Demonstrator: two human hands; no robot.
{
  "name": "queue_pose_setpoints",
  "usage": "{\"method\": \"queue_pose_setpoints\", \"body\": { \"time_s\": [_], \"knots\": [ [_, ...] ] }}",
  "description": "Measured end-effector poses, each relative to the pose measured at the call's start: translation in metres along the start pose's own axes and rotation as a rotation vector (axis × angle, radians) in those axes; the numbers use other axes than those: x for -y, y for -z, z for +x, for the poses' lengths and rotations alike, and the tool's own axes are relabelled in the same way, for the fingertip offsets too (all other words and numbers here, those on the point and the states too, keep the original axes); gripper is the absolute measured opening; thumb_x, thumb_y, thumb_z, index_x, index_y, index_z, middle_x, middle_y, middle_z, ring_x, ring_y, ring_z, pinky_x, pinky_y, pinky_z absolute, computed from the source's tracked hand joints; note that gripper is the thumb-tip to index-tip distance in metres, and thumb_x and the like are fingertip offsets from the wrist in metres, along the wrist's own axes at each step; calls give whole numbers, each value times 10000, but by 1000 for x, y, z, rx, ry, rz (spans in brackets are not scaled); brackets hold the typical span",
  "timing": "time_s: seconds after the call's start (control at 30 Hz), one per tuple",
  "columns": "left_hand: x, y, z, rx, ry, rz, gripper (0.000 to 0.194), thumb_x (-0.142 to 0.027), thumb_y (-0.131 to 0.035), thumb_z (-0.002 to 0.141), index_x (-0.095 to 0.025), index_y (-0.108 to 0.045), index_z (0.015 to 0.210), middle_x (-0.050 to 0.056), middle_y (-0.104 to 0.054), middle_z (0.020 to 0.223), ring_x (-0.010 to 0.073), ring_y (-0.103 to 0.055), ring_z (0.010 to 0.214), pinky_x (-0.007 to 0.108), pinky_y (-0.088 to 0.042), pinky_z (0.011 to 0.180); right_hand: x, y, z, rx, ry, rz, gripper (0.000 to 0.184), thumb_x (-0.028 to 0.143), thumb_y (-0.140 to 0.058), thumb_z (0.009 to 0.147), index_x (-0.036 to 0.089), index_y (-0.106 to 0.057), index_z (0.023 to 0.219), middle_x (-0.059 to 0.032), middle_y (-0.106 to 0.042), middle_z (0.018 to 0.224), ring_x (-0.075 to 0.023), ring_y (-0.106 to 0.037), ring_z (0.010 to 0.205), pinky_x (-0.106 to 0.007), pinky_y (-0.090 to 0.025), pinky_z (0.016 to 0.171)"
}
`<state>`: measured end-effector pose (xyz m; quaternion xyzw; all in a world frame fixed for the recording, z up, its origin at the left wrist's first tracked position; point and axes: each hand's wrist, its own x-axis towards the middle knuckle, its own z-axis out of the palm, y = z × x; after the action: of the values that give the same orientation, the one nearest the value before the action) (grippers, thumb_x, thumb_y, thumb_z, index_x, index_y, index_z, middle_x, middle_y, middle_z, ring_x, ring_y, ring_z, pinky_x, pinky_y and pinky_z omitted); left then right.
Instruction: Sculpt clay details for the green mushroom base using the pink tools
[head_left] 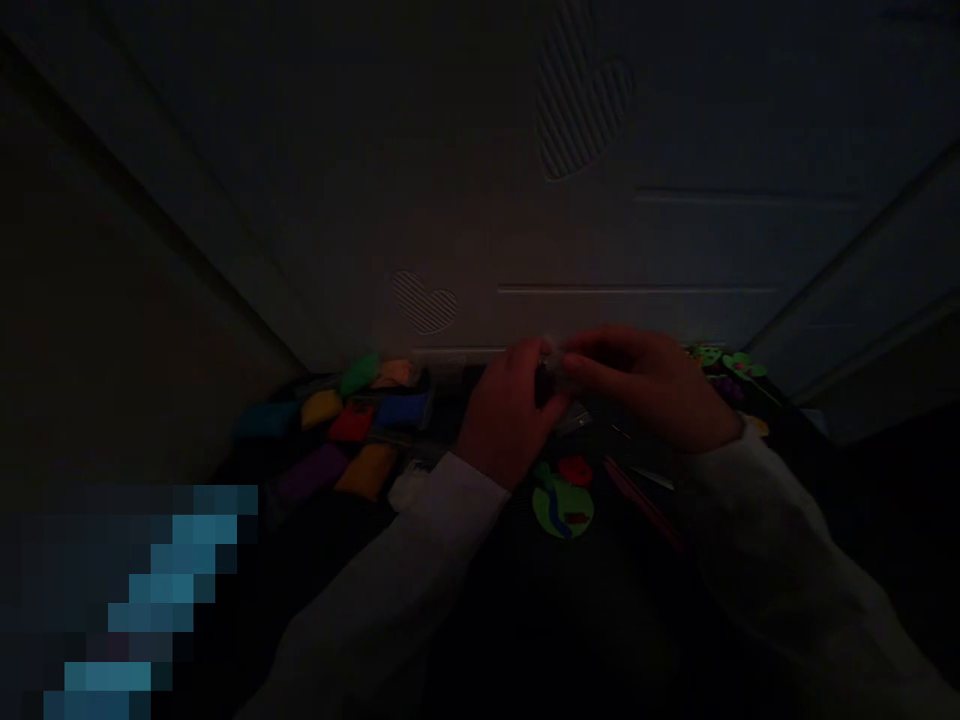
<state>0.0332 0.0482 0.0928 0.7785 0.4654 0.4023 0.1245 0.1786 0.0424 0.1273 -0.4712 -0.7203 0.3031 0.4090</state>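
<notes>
The scene is very dark. My left hand (508, 412) and my right hand (651, 385) meet above a dark surface, both with fingers curled around a small clear packet (553, 368) held between them. Both arms wear pale sleeves. Just below the hands lies a green clay disc (561, 508) with a red piece and a blue line on it. To the left of my left hand sits a heap of small clay packets (352, 430) in green, yellow, red, blue, purple, orange and white.
A pale wall with pressed heart shapes (426, 302) rises right behind the surface. Green and purple clay figures (726, 370) sit at the right, near the wall. Thin stick tools (637, 495) lie under my right wrist. A blurred blue patch (142, 600) fills the lower left.
</notes>
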Motion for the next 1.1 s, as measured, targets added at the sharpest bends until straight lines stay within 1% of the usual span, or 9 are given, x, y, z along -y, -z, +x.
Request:
{"method": "queue_pose_setpoints", "body": {
  "time_s": [0.1, 0.17, 0.23, 0.3, 0.37, 0.43, 0.57, 0.73, 1.1],
  "knots": [
    [-1, 1, 0, 52, -24, 19, 374, -311, -547, 709, -156, -427, 1028, 80, -522, 1001, 199, -493, 918, 348, -399, 795, -2, -1, 2, -57, 39, -139, 189, 287, -524, 735, 147, -611, 827, -17, -603, 777, -101, -550, 699, -200, -424, 623],
    [-2, 6, 1, 107, -11, -69, 420, -284, -561, 693, -154, -420, 1067, 83, -516, 1046, 185, -500, 927, 322, -408, 798, -2, 0, 2, -80, 65, -188, 169, 269, -516, 739, 143, -609, 803, -10, -600, 749, -93, -543, 676, -193, -407, 609],
    [-2, 12, 4, 118, 20, -179, 388, -282, -541, 709, -160, -445, 1065, 69, -531, 1050, 160, -515, 921, 284, -418, 791, -3, 1, 2, -94, 104, -232, 159, 258, -506, 748, 141, -600, 801, -5, -593, 754, -91, -537, 688, -191, -394, 621],
    [-3, 20, 7, 80, 37, -226, 274, -296, -504, 739, -172, -518, 983, 42, -566, 998, 138, -529, 898, 254, -418, 787, -3, 1, 0, -90, 150, -267, 151, 247, -493, 758, 140, -587, 809, -3, -586, 767, -91, -532, 708, -187, -385, 630],
    [-3, 27, 9, 39, 30, -186, 191, -313, -496, 745, -177, -580, 851, 19, -598, 903, 125, -545, 847, 237, -417, 772, -3, 0, -2, -68, 202, -293, 148, 238, -481, 766, 139, -577, 820, -2, -580, 779, -91, -526, 720, -184, -379, 638],
    [-3, 31, 10, 26, 18, -132, 164, -314, -513, 733, -183, -600, 779, 1, -610, 833, 116, -556, 792, 224, -418, 747, -3, 0, -3, -55, 250, -310, 142, 224, -475, 768, 135, -573, 819, -2, -577, 782, -91, -523, 724, -183, -377, 648],
    [-7, 34, 10, 12, 32, -62, 152, -313, -536, 715, -196, -615, 770, -15, -623, 790, 111, -561, 737, 217, -423, 718, -1, 0, -3, -60, 279, -327, 135, 214, -490, 758, 121, -578, 802, -4, -575, 764, -88, -518, 718, -180, -373, 656],
    [-11, 34, 9, -3, 62, -66, 142, -300, -550, 698, -196, -619, 765, -28, -628, 745, 105, -557, 668, 204, -438, 657, 1, 0, -3, -65, 307, -349, 125, 207, -494, 750, 119, -578, 782, -7, -572, 759, -91, -515, 715, -182, -372, 653],
    [-12, 35, 8, -24, -34, 6, 127, -296, -527, 718, -202, -606, 755, -20, -622, 784, 110, -558, 715, 224, -426, 737, 3, -2, -3, -93, 340, -452, 86, 203, -498, 739, 140, -552, 764, 3, -562, 757, -100, -510, 718, -217, -349, 685]
  ]
}}
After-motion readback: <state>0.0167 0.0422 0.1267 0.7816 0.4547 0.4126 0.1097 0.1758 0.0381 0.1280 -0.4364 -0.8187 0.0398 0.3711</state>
